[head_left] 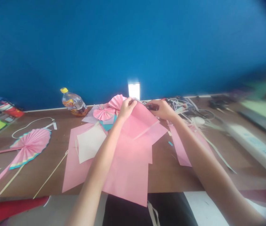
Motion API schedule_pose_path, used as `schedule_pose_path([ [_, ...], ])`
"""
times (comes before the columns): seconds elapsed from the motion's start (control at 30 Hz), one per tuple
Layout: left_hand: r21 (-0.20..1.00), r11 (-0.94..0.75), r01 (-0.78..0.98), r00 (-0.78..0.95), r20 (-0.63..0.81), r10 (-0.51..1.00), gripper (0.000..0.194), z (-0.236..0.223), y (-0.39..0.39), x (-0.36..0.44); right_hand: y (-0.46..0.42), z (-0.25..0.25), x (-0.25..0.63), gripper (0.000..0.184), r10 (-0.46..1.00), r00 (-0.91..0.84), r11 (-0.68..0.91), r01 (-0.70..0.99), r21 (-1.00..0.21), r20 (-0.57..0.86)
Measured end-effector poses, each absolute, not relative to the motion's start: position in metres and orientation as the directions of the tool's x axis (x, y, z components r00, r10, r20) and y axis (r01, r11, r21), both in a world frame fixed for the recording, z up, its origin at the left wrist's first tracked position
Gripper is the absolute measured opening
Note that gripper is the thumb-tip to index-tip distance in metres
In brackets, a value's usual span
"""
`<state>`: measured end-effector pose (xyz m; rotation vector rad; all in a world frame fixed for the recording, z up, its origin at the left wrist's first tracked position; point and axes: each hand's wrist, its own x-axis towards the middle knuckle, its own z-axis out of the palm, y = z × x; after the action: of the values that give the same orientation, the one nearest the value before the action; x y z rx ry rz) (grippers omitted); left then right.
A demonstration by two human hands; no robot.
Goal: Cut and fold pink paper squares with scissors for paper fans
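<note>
My left hand (126,107) pinches the far left corner of a pink paper sheet (137,122) and lifts it off the wooden table (163,169). My right hand (161,109) is closed at the sheet's far right corner, with something small and dark under its fingers that I cannot make out. More pink sheets (125,172) lie underneath and hang over the near edge. A small white sheet (90,142) rests on them at the left. Small folded pink paper fans (104,112) sit just beyond my left hand.
A larger pink fan with a blue rim (30,145) lies at the left, with thin sticks (50,174) beside it. A drink bottle (74,103) lies against the blue wall. Cables and paper strips (186,108) pile at the back right, a white power strip (255,149) farther right.
</note>
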<state>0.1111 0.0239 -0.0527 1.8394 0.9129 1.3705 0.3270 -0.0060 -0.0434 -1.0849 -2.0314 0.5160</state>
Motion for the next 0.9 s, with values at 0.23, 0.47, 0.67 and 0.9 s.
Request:
schedule_pose_path([
  [0.23, 0.835, -0.526, 0.162, 0.217, 0.49, 0.844, 0.023, -0.053, 0.024, 0.109, -0.001, -0.049, 0.328, 0.03, 0.858, -0.3, 0.514, 0.483, -0.709, 0.418],
  [0.47, 0.829, -0.515, 0.22, 0.326, 0.435, 0.839, 0.035, -0.052, 0.026, 0.105, -0.006, -0.041, 0.321, 0.044, 0.948, -0.182, 0.283, 0.114, -0.952, 0.26],
  [0.67, 0.85, -0.444, 0.284, 0.466, 0.282, 0.839, 0.042, -0.053, 0.024, 0.112, -0.011, -0.035, 0.316, 0.054, 0.95, -0.23, 0.212, -0.028, -0.977, 0.213],
  [0.9, 0.845, -0.431, 0.318, 0.542, 0.211, 0.813, 0.044, -0.047, 0.013, 0.121, -0.011, -0.04, 0.318, 0.063, 0.934, -0.301, 0.226, 0.076, -0.971, 0.194],
])
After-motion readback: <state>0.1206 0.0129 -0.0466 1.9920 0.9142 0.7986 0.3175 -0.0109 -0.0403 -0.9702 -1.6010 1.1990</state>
